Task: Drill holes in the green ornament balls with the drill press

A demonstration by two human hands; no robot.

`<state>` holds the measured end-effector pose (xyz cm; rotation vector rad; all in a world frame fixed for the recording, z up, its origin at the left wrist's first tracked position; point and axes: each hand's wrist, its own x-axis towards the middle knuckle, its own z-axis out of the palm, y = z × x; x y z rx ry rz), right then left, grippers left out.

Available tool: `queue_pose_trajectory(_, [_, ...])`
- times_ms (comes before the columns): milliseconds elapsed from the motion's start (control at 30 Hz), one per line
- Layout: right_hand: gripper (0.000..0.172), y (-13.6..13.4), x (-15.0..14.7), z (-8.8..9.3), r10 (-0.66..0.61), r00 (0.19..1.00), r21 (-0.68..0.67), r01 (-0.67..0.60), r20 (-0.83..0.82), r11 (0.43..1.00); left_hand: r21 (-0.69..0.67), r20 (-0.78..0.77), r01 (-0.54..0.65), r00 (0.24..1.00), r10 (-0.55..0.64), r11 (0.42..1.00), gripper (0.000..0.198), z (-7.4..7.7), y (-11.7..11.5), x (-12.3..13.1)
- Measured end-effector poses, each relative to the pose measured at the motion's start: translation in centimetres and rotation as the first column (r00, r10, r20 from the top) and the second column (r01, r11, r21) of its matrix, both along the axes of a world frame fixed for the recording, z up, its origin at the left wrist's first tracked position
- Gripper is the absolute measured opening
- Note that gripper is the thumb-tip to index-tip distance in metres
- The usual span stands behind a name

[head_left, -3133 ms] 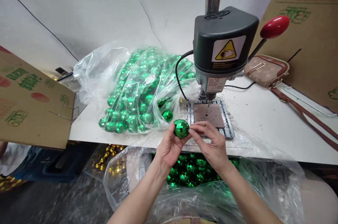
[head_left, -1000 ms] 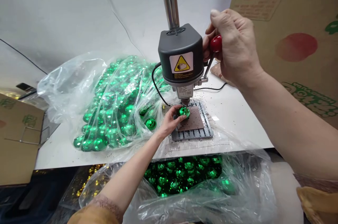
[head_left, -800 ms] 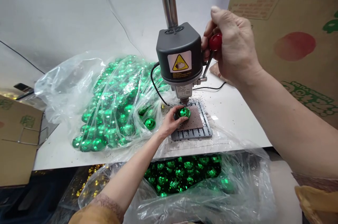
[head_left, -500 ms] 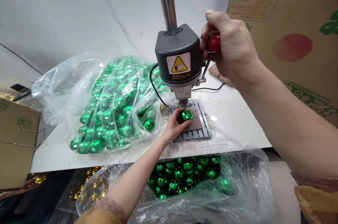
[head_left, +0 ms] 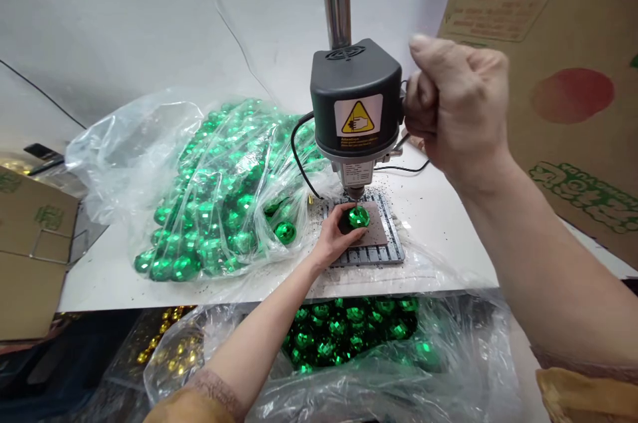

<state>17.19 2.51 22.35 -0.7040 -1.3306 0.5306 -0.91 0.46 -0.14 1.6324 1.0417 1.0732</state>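
My left hand (head_left: 333, 235) pinches a shiny green faceted ball (head_left: 359, 217) between thumb and fingers. The ball rests on a brown pad (head_left: 377, 237) on the slotted metal base (head_left: 395, 251) of a drill press (head_left: 355, 94), directly under its chuck (head_left: 355, 193). The bit appears to meet the top of the ball. My right hand (head_left: 461, 107) is closed in a fist at the right side of the machine's head, around the feed lever. Its red knob is hidden by the fingers now.
Left of the press, a clear plastic bag (head_left: 214, 203) of many green balls lies on the white table (head_left: 107, 286). Another bag of green balls (head_left: 351, 330) hangs below the front edge. Cardboard boxes (head_left: 553, 24) stand at both sides; dark shavings surround the base.
My right hand has swung the lever round, so the red knob no longer shows. The view has shifted slightly. My left hand still holds the green ball beneath the chuck.
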Motion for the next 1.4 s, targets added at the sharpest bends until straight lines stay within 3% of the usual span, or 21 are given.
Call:
queue_pose_trajectory(100, [0.050,-1.9,-0.6,-1.3,0.019,0.990,0.091,-0.006,-0.140,0.996,0.016,-0.019,0.002,1.000,-0.001,1.000,0.054,0.0,-0.1,0.0])
queue_pose_trajectory(233, [0.052,-3.2,-1.1,-2.9,-0.053,0.985,0.184,0.084,-0.165,0.979,0.017,-0.033,0.005,0.999,-0.004,1.000,0.053,0.2,-0.2,0.1])
queue_pose_trajectory(667, [0.055,-3.5,-1.4,-6.0,-0.153,0.965,0.291,0.213,-0.215,0.933,0.010,-0.019,0.000,1.000,0.000,1.000,0.055,0.1,-0.2,0.0])
queue_pose_trajectory(833, [0.053,-3.3,-1.0,-6.7,-0.115,0.978,0.379,0.174,-0.171,0.909,0.010,-0.047,-0.005,0.999,0.005,1.000,0.056,0.1,-0.2,0.1])
queue_pose_trajectory(1167, [0.053,-3.6,-0.8,-8.0,-0.122,0.987,0.424,0.153,-0.100,0.893,0.041,-0.085,-0.022,0.996,0.025,0.999,0.056,0.0,-0.1,0.1])
queue_pose_trajectory(1400, [0.046,-3.0,-0.3,-9.0,-0.100,0.994,0.523,0.108,-0.043,0.846,0.055,-0.074,-0.018,0.997,0.022,0.998,0.055,-0.2,-0.1,0.0])
